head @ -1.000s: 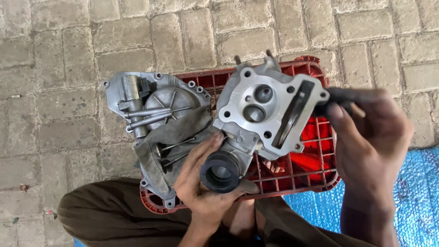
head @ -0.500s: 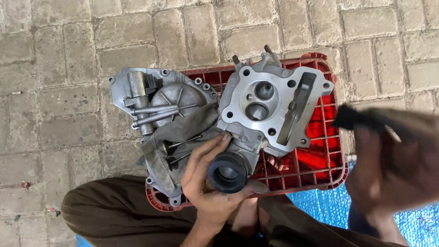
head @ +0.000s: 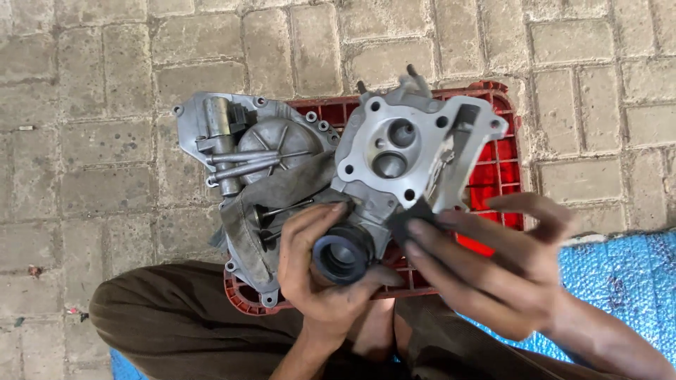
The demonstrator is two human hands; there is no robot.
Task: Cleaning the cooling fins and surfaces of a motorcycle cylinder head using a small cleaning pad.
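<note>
Both our hands are on the aluminium cylinder head (head: 405,158), which we hold up over the red plastic crate (head: 503,158). Our left hand (head: 320,271) is clenched around the black rubber intake boot (head: 343,255) at the near end of the head, thumb and fingers wrapped about its round mouth, and that grip carries the weight of the part. Our right hand (head: 493,271) comes in from the right with the fingers spread, and the thumb and forefinger pinch a small dark piece (head: 412,214) against the lower right corner of the head; the piece is blurred, so we cannot tell what it is. The head's flat machined face is turned up toward us, showing two round valve seats, a smaller hole and four bolt holes at the corners. We judge that we are inspecting or cleaning this face, with the work at that corner in hand. The next move, we think, calls for a firm left hand so the head does not twist, and light, exact fingertips on the right. Just left of the head, a grey engine cover (head: 243,151) lies partly over the crate, with loose bolts and two valves resting on it. Below are our brown trousers (head: 169,317), at the right a blue mat (head: 620,281), and paving blocks (head: 91,105) all about.
</note>
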